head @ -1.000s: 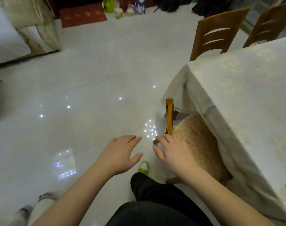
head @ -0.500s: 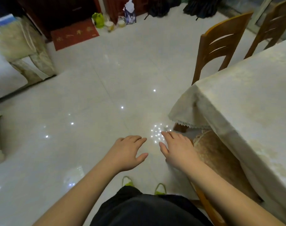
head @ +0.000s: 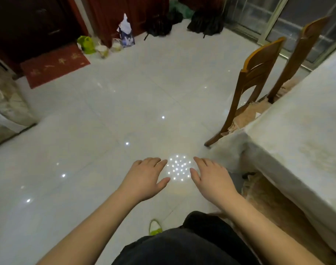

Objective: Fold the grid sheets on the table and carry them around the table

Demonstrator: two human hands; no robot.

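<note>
Head view: left hand (head: 144,178) and right hand (head: 211,178) hover beside the surface (head: 301,142), fingers relaxed, holding nothing — no grid sheets visible, so progress is unclear.

gold characters on the red doormat (head: 55,66), not legible.

Both bare forearms reach forward, palms down. The left hand (head: 144,178) and right hand (head: 211,178) hover side by side, apart, fingers relaxed and loosely spread, thumbs pointing inward, holding nothing.
</note>
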